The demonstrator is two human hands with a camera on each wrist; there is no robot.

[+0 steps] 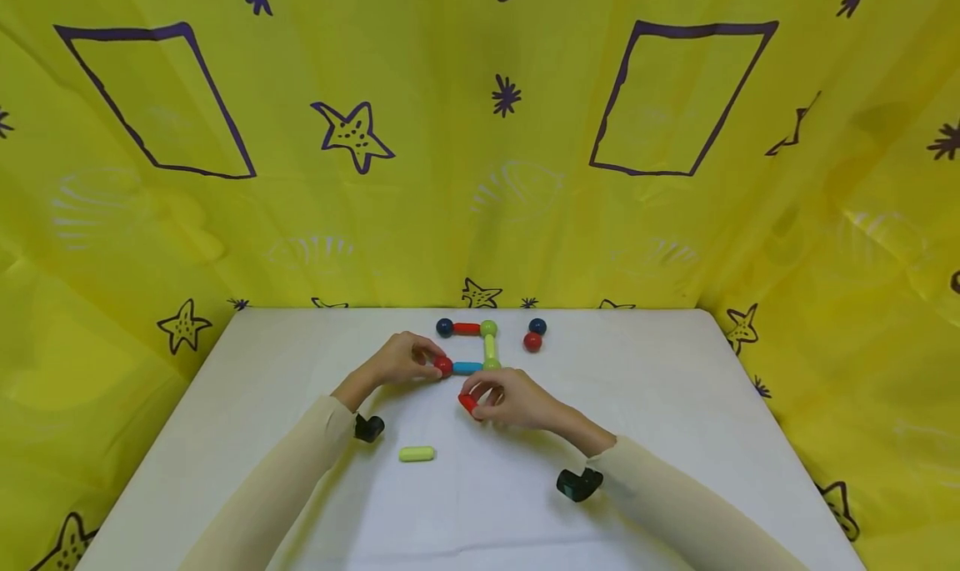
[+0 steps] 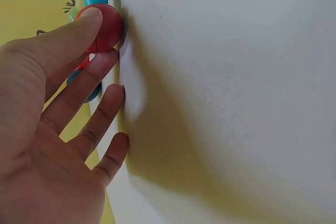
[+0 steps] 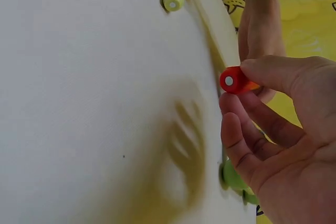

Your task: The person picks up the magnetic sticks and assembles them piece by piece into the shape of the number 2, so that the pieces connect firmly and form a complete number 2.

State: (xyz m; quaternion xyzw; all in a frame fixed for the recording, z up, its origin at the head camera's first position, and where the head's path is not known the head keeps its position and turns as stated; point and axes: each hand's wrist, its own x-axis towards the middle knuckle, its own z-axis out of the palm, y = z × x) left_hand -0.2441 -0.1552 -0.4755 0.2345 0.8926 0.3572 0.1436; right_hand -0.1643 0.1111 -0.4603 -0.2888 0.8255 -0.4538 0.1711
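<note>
My left hand (image 1: 401, 359) pinches a red ball (image 2: 109, 29) between thumb and fingers, at the left end of a blue rod (image 1: 468, 368). That rod runs right to a green ball (image 1: 491, 366). A light green rod (image 1: 490, 346) links this ball to another green ball (image 1: 489, 328) farther back, from which a red rod (image 1: 467, 329) leads left to a dark blue ball (image 1: 445, 328). In my right hand (image 1: 516, 398) a loose red rod (image 3: 237, 81) is held between thumb and fingertips, just in front of the joined pieces. Its pale round end shows in the right wrist view.
A light green rod (image 1: 417, 453) lies alone nearer me on the white table (image 1: 637, 404). Back right, a dark blue ball (image 1: 537, 327) and a red ball (image 1: 532, 342) lie close together. Yellow patterned cloth (image 1: 420, 221) walls the back and sides.
</note>
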